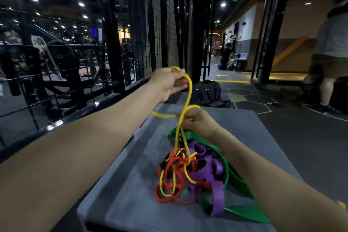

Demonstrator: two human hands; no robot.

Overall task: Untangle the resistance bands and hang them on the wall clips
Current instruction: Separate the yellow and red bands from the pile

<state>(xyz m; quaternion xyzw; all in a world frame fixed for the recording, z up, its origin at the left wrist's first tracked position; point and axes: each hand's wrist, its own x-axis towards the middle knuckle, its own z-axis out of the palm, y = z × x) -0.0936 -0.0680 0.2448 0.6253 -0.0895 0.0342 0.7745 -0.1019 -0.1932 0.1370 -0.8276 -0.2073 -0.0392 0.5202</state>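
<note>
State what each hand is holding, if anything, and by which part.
Both hold the yellow band. The left hand grips its raised top loop; the right hand pinches the strands lower down, above the tangled pile.

Smooth rubbery bands [190,171] (faintly glossy) on a matt grey padded box [120,199]; black metal mesh [160,30]

Thin yellow rubber band [188,90], pinched in the left hand's fingers [178,83]. Below the right hand's fingers [188,118]: thin red-orange rubber band [165,190], wide purple rubber band [217,198], wide green rubber band [239,184]. All plain, on a mottled grey padded box [131,194].
</note>
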